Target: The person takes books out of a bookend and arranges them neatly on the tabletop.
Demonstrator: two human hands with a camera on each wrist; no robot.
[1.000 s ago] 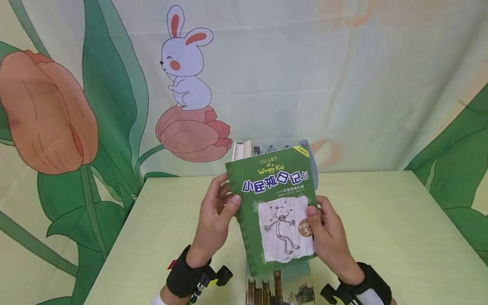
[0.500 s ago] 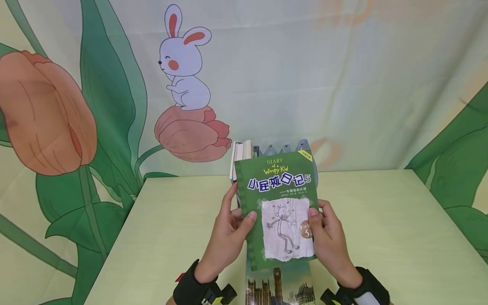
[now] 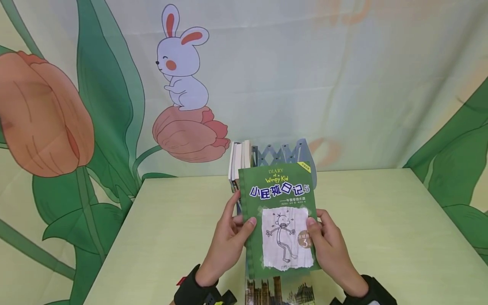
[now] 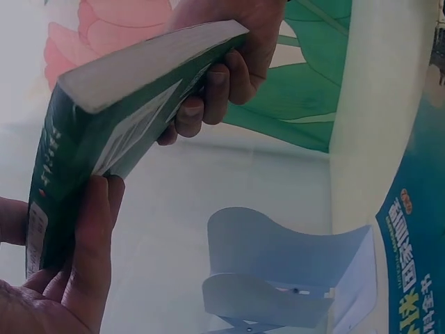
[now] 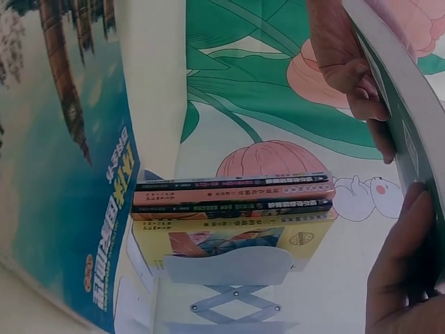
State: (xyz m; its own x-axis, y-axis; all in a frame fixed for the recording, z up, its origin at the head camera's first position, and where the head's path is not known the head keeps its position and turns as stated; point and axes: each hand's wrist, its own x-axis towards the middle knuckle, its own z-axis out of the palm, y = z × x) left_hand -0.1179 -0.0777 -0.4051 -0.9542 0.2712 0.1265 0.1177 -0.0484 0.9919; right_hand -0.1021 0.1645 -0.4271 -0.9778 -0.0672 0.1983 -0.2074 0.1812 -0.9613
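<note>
A green Diary of a Wimpy Kid book (image 3: pixel 282 186) is held up over the table, front cover toward the head camera. My left hand (image 3: pixel 227 239) grips its spine side, thumb on the cover and fingers behind. On the opposite edge my right hand (image 3: pixel 333 250) pinches the book, its thumb beside the round sticker. The left wrist view shows the book's (image 4: pixel 62 160) spine and page block, with fingers spread against the back cover. Beneath it lies another book (image 3: pixel 280 292) with a clock tower on its cover, partly hidden by the green one.
Behind the held book stands a blue-grey expandable bookend rack (image 3: pixel 305 154). Several upright books (image 5: pixel 233 202) fill its left part, as the right wrist view shows. The pale table (image 3: pixel 381 220) meets a curtain (image 3: pixel 362 84) printed with a rabbit and tulips.
The green book has come lower and turned more upright, showing more of the rack behind. My left hand has shifted right along with it; both hands keep their hold.
</note>
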